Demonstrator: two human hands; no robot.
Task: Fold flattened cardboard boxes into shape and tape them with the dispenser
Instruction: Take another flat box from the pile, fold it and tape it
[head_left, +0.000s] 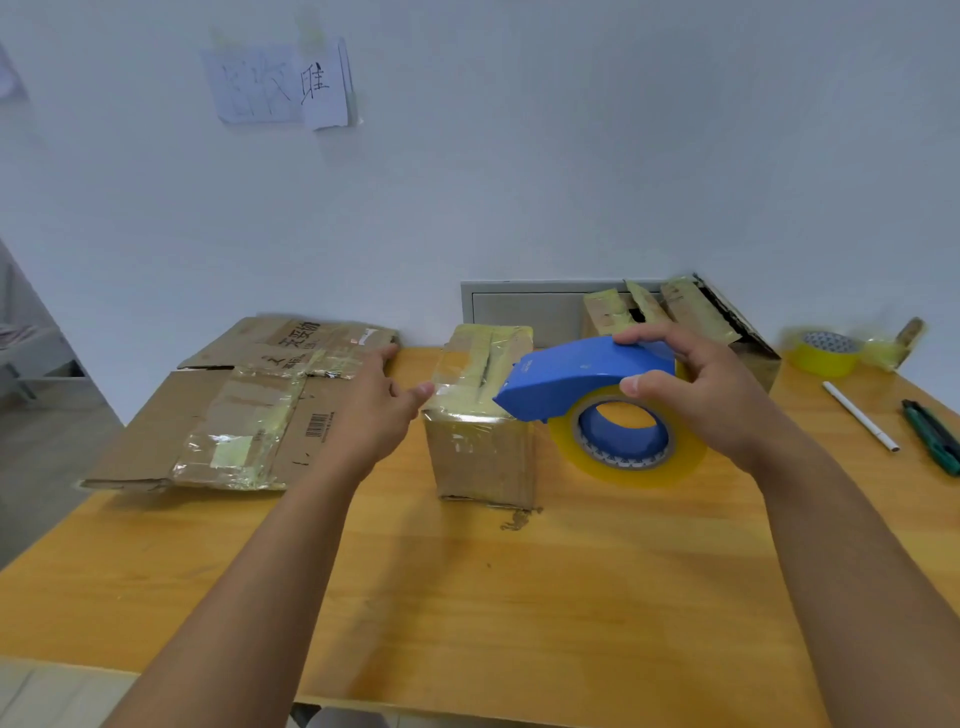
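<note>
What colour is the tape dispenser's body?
Blue; the tape dispenser, gripped by the right hand, shows clearly in the head view.

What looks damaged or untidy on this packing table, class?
The small taped box is worn: its tape is wrinkled and a torn scrap of cardboard sticks out at its base. The open box behind has ragged, taped flaps.

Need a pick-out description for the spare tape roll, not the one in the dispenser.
Start at the wooden table and go to its far right corner by the wall. The spare tape roll lies flat there, beyond the white pen. It is opaque bright yellow and stands bare, while the clear roll sits in the blue dispenser.
</note>
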